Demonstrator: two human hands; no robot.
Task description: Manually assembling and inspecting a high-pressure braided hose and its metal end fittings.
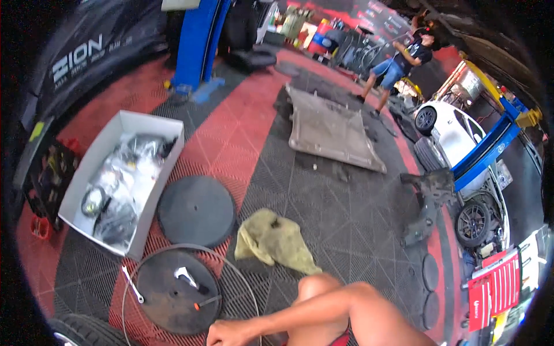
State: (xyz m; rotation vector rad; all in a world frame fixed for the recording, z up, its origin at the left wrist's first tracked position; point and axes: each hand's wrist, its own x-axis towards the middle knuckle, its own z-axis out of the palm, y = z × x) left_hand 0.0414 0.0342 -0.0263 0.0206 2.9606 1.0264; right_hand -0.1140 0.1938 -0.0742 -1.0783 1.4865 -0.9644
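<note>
My right hand (229,333) is at the lower edge, its fingers curled closed. What they hold, if anything, is hidden. A thin, stiff cable loop (124,308) arches around a dark round pad (158,314) and runs down by my right wrist; I cannot tell whether the hand grips it. On that pad lie a shiny metal tool (186,277) with a dark end and a small orange-handled tool (197,306). A combination wrench (132,284) rests at the pad's left edge. My left hand is out of view.
A white box (81,214) of bagged parts stands left, beside another round pad (197,211). A yellowish cloth (271,239) lies ahead. Farther off are a grey panel (332,130), blue lift posts (195,46), a white car (453,130) and another person (407,57). A tire (86,331) is lower left.
</note>
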